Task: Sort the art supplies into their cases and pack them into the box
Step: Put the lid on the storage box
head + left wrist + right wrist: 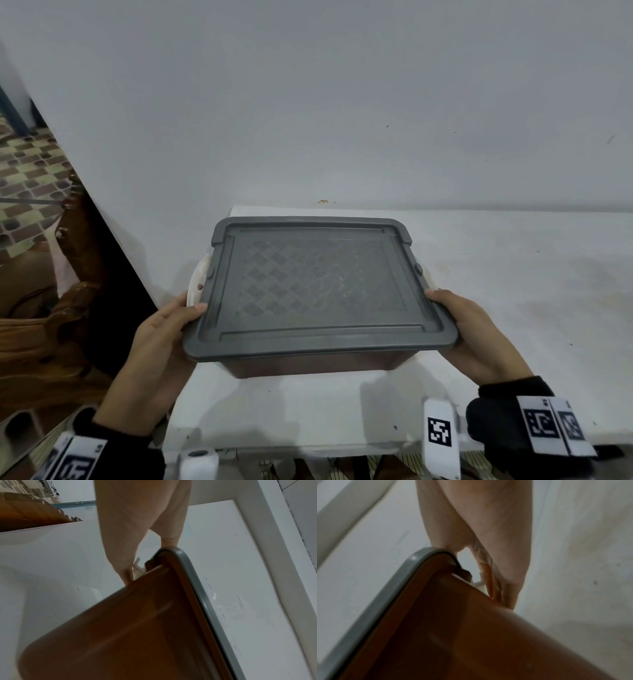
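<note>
Setting: a white table [513, 274] was seen across the lower half of the head view, set against a plain grey wall [308, 85]; carved wooden furniture [68, 308] and a tiled floor [24, 171] were visible at the left edge.

Box: a brown box [308, 363] under a grey lid [315, 284] was held at the centre of the frame, apparently raised just above the table (contact with the surface could not be confirmed).

Latches: white side latches [198, 281] were seen at both short ends.

Left hand: the left hand [164, 335] was wrapped around the box's left end, thumb laid on the lid rim, fingers curled beneath by the latch.

Right hand: the right hand [476, 335] was clasped on the right end in the same manner, thumb on top, fingers tucked under.

Supplies: no loose art supplies or cases were visible anywhere; the contents were hidden by the lid.

Progress: with the lid on, the task was judged either not yet begun or practically finished (the pictures alone could not settle which).
</note>
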